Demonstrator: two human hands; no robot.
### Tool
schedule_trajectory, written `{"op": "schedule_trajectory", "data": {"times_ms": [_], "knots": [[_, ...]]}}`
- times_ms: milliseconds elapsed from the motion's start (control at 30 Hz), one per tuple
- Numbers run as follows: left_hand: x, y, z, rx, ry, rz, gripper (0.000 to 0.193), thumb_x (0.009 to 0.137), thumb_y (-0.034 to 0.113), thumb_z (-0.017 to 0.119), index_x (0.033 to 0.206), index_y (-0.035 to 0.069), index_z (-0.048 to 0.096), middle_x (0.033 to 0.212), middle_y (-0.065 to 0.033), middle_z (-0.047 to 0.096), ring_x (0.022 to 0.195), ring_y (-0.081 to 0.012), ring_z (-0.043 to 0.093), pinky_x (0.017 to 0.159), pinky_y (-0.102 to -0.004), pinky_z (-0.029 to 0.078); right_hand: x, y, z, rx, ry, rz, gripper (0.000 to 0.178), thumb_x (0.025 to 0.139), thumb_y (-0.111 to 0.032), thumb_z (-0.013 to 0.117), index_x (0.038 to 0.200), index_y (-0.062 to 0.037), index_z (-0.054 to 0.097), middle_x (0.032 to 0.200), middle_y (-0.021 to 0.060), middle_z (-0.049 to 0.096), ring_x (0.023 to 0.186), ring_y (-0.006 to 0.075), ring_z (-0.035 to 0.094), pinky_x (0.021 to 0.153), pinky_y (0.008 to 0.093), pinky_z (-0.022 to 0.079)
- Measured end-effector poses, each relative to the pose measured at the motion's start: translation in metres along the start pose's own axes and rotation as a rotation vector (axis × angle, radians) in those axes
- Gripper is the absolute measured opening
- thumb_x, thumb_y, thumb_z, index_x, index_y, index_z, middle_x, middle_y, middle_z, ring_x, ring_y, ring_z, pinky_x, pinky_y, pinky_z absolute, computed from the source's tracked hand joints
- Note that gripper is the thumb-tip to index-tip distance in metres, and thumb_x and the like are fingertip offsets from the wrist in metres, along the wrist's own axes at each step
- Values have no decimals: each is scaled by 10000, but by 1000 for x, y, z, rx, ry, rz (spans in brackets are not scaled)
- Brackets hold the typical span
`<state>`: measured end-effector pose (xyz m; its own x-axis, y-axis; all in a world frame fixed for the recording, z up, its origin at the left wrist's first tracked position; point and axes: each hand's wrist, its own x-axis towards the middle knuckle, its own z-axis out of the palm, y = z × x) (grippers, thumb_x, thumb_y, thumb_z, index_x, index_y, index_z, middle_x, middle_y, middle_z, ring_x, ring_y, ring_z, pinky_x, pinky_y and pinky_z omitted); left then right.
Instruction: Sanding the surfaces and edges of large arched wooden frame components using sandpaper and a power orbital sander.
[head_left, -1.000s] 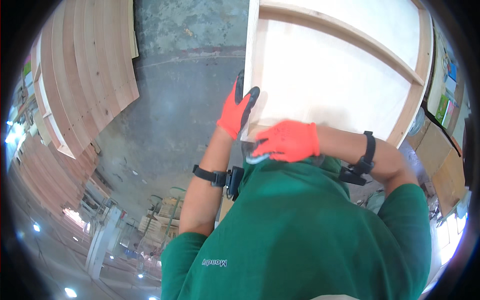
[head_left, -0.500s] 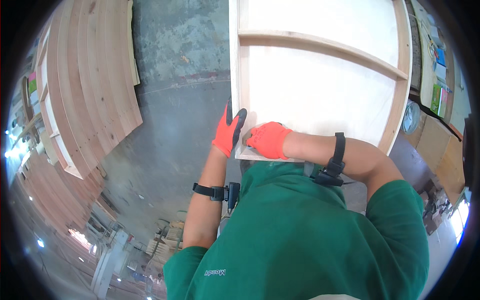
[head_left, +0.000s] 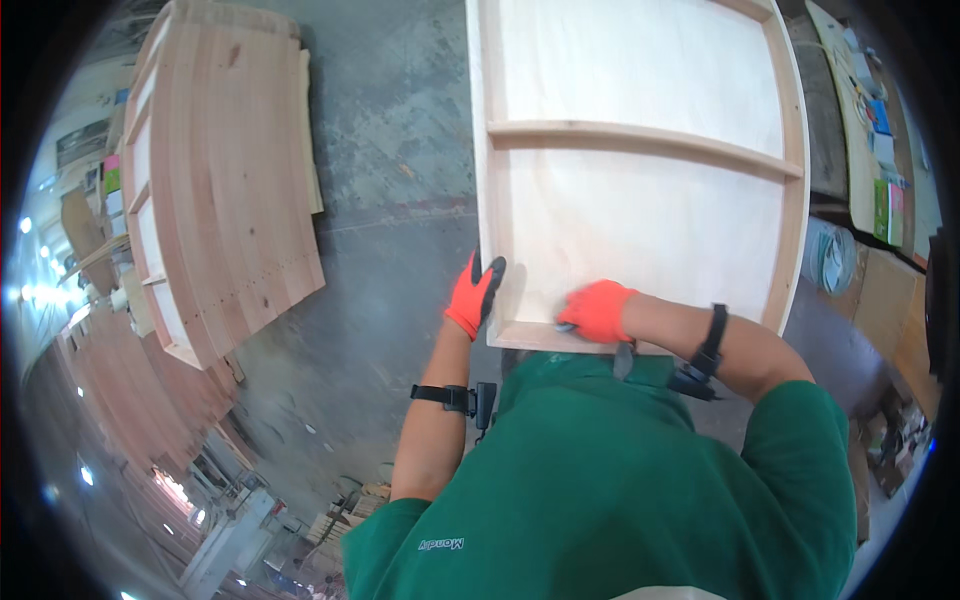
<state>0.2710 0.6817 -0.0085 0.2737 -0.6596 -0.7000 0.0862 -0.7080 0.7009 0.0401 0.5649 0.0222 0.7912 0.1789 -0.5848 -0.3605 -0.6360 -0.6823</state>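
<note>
A large wooden frame (head_left: pixel 785 235) with a pale backing panel and a crossbar (head_left: pixel 640 137) lies in front of me. My left hand (head_left: pixel 474 296), in a red glove with a dark palm, is closed round the frame's left side near the near corner, thumb on the upper edge. Just inside the near rail (head_left: pixel 525 335), my gloved right hand (head_left: pixel 597 312) is closed, knuckles up, its fingers low against the rail. Whatever its fingers hold, if anything, is hidden and slightly blurred.
Left of me stands a stack of wooden boards or panels (head_left: pixel 225 190) over the grey concrete floor (head_left: pixel 390 190). Beyond the frame's right side are a cluttered bench (head_left: pixel 840 110) and a clear round container (head_left: pixel 832 257).
My right hand has slid right along the near rail, away from the left corner. My left hand keeps its grip on the side. The whole view has shifted slightly.
</note>
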Motion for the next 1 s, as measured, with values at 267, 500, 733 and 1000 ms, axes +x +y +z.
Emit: {"op": "schedule_trajectory", "data": {"times_ms": [267,500,733,1000], "knots": [[-13,-14,-2,327,143,36,793,914,458,617,1459,-51,347,1392,-276,509,1295,-342,506,1074,-397,406,-78,78,18,-24,-427,188,387,766,-206,587,1133,-196,710,1031,115,717,956,288,686,826,414,546],[-33,25,18,542,150,7,764,883,503,592,1480,79,376,1397,-222,521,1308,-376,484,1081,-412,402,-69,85,-7,258,623,295,420,807,-279,654,1142,-25,654,1096,218,677,1046,374,635,922,434,509],[-23,41,-15,573,150,-1,710,880,496,588,1440,89,426,1347,-199,572,1252,-364,538,1042,-432,437,35,43,-129,495,1287,287,486,868,-284,642,1250,11,588,1134,244,660,1068,398,624,914,421,494],[-3,30,1,653,-96,83,896,897,568,543,1503,-33,267,1477,-229,427,1359,-346,431,1115,-397,361,84,26,-161,352,1300,716,345,898,-304,607,1155,-75,595,987,147,708,926,325,667,818,422,513]]}}
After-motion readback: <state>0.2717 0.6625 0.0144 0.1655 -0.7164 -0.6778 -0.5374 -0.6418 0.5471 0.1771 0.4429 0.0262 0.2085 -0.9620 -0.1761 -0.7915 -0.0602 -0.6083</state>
